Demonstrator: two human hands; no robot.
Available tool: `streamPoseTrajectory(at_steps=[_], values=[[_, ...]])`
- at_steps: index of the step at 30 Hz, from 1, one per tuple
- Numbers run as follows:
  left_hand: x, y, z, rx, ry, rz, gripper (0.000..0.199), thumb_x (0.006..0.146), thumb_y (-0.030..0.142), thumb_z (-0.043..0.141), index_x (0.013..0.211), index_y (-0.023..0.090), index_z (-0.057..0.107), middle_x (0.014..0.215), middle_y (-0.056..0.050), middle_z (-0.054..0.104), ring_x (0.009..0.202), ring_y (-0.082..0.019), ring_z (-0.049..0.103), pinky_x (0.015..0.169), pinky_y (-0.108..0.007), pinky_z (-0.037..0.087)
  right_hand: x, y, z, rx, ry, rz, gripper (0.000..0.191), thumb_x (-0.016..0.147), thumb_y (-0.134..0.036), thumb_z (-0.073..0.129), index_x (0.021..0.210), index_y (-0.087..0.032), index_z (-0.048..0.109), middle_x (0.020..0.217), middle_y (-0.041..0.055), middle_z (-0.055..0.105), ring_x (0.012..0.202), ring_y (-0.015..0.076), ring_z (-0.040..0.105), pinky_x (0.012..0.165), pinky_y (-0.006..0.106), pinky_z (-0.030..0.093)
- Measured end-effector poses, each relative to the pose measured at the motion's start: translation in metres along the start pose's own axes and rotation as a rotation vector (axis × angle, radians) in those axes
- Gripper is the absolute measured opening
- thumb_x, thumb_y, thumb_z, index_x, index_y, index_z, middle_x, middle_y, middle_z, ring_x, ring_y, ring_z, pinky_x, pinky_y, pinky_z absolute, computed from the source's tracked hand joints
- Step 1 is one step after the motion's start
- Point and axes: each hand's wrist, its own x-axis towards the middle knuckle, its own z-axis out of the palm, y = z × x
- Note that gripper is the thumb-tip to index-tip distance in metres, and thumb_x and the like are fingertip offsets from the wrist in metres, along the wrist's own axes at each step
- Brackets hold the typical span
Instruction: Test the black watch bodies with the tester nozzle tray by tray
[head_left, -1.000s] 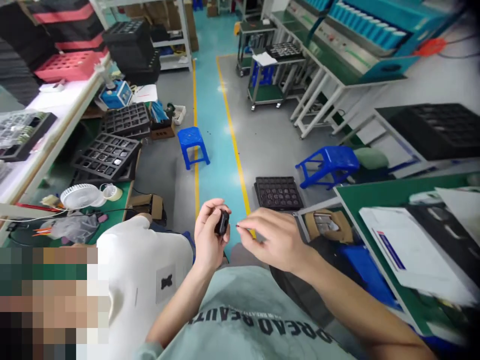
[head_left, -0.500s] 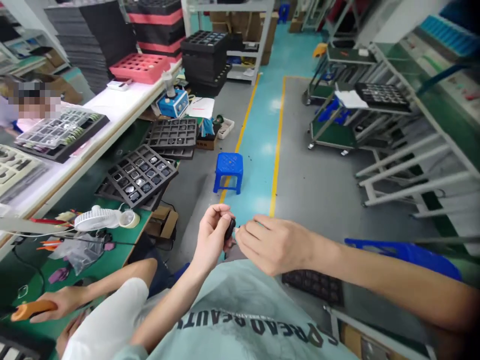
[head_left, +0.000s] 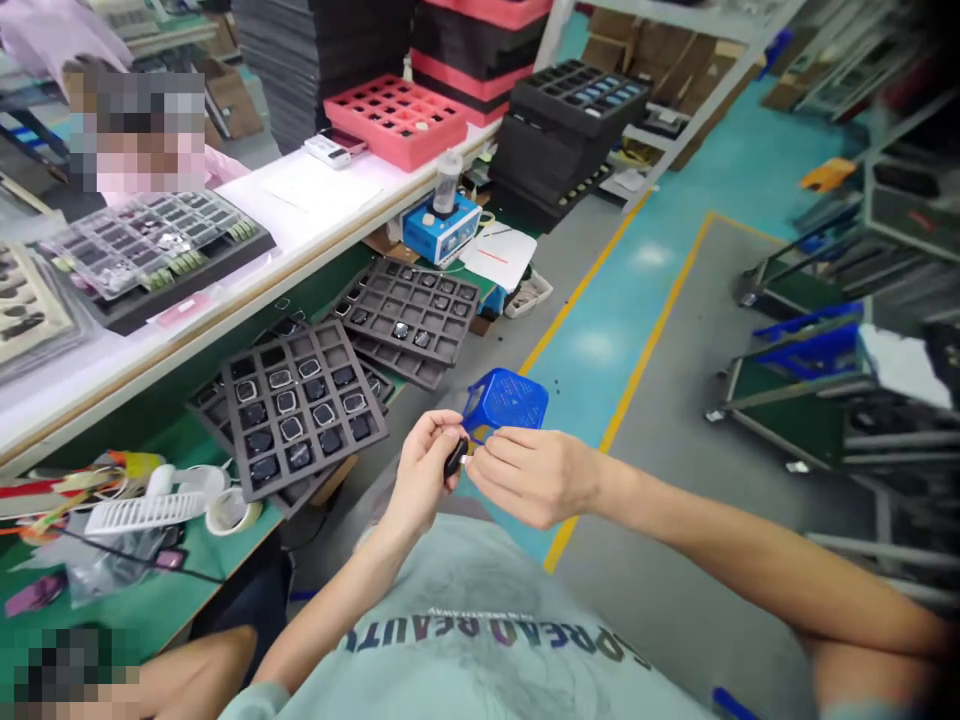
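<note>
Left hand (head_left: 424,472) curled closed around a small black device (head_left: 455,458). Right hand (head_left: 536,476) half-closed, fingertips at the device's end, grip unclear. Blue plastic stool (head_left: 504,400) just beyond, tilted. Black tray (head_left: 296,410) left, below worktop (head_left: 225,305) edge. Open grey floor (head_left: 675,560) right.

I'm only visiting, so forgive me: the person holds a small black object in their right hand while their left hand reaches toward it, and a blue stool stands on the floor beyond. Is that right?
Not quite: the head view shows the small black object held in the left hand, with the right hand reaching toward it. The blue stool is indeed on the floor beyond.
</note>
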Motion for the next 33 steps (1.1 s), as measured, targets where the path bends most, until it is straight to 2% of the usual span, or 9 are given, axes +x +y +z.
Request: streamPoseTrajectory(at_steps=[6, 10, 12, 15, 18, 21, 25, 28, 33], values=[[0.096, 0.039, -0.017, 0.025, 0.073, 0.105, 0.023, 0.086, 0.036, 0.065, 0.102, 0.020, 0.059, 0.085, 0.002, 0.059, 0.045, -0.003, 0.042, 0.035, -0.015, 0.032, 0.031, 0.107, 0.050, 0.084, -0.097, -0.081, 0.024, 0.096, -0.012, 0.053, 0.076, -0.016, 0.065, 0.071, 0.0040, 0.065, 0.062, 0.0154, 0.056, 0.060, 0.033, 0.046], [0.139, 0.044, -0.032, -0.050, 0.251, 0.185, 0.021, 0.089, 0.036, 0.064, 0.102, 0.020, 0.060, 0.086, 0.001, 0.060, 0.054, -0.007, 0.048, 0.038, -0.014, 0.036, 0.053, 0.157, 0.093, 0.211, -0.110, -0.140, 0.023, 0.095, -0.010, 0.051, 0.081, -0.016, 0.067, 0.068, 0.0034, 0.065, 0.060, 0.0160, 0.057, 0.059, 0.033, 0.048], [0.158, 0.042, -0.039, -0.122, 0.353, 0.230, 0.020, 0.089, 0.035, 0.063, 0.102, 0.020, 0.060, 0.086, 0.000, 0.060, 0.056, -0.007, 0.049, 0.039, -0.014, 0.037, 0.060, 0.177, 0.122, 0.380, -0.107, -0.128, 0.022, 0.096, -0.009, 0.050, 0.089, -0.017, 0.069, 0.072, 0.0038, 0.069, 0.063, 0.0161, 0.061, 0.061, 0.032, 0.050], [0.191, 0.032, -0.044, -0.277, 0.483, 0.286, 0.018, 0.091, 0.034, 0.060, 0.102, 0.020, 0.059, 0.087, 0.000, 0.059, 0.052, -0.006, 0.046, 0.038, -0.016, 0.038, 0.059, 0.204, 0.173, 0.768, -0.122, 0.125, 0.014, 0.097, -0.016, 0.057, 0.095, -0.021, 0.070, 0.084, 0.0047, 0.075, 0.075, 0.0167, 0.069, 0.067, 0.030, 0.056], [0.236, 0.009, -0.042, -0.360, 0.624, 0.343, 0.016, 0.093, 0.032, 0.058, 0.103, 0.020, 0.058, 0.088, 0.000, 0.057, 0.053, -0.007, 0.046, 0.039, -0.016, 0.040, 0.045, 0.229, 0.232, 1.203, -0.294, 0.535, 0.007, 0.091, -0.028, 0.070, 0.088, -0.022, 0.070, 0.080, 0.0024, 0.076, 0.070, 0.0161, 0.071, 0.064, 0.028, 0.058], [0.290, -0.025, -0.034, -0.345, 0.769, 0.385, 0.012, 0.097, 0.030, 0.055, 0.103, 0.021, 0.059, 0.091, 0.000, 0.056, 0.058, -0.007, 0.047, 0.042, -0.015, 0.042, 0.020, 0.256, 0.292, 1.573, -0.555, 0.764, 0.017, 0.084, -0.033, 0.077, 0.082, -0.020, 0.067, 0.073, 0.0002, 0.073, 0.063, 0.0148, 0.070, 0.059, 0.026, 0.057], [0.348, -0.069, -0.018, -0.272, 0.837, 0.504, 0.012, 0.101, 0.028, 0.051, 0.107, 0.025, 0.061, 0.095, 0.001, 0.057, 0.056, -0.005, 0.047, 0.045, -0.015, 0.043, -0.019, 0.286, 0.353, 1.793, -0.625, 0.776, 0.026, 0.074, -0.029, 0.087, 0.079, -0.020, 0.064, 0.070, -0.0023, 0.070, 0.063, 0.0136, 0.069, 0.062, 0.026, 0.057], [0.372, -0.095, 0.008, -0.187, 0.899, 0.595, 0.014, 0.101, 0.026, 0.051, 0.110, 0.027, 0.061, 0.099, 0.000, 0.058, 0.056, -0.005, 0.048, 0.045, -0.015, 0.043, -0.053, 0.301, 0.371, 1.966, -0.627, 0.667, 0.023, 0.077, -0.024, 0.085, 0.083, -0.020, 0.063, 0.072, -0.0026, 0.071, 0.065, 0.0133, 0.071, 0.064, 0.025, 0.057], [0.402, -0.132, 0.075, 0.054, 1.096, 0.690, 0.018, 0.102, 0.030, 0.047, 0.111, 0.024, 0.062, 0.095, -0.002, 0.061, 0.061, -0.010, 0.053, 0.049, -0.020, 0.044, -0.127, 0.319, 0.367, 2.159, -0.591, 0.628, 0.026, 0.079, -0.028, 0.083, 0.084, -0.019, 0.059, 0.071, -0.0023, 0.069, 0.064, 0.0121, 0.070, 0.062, 0.024, 0.056]])
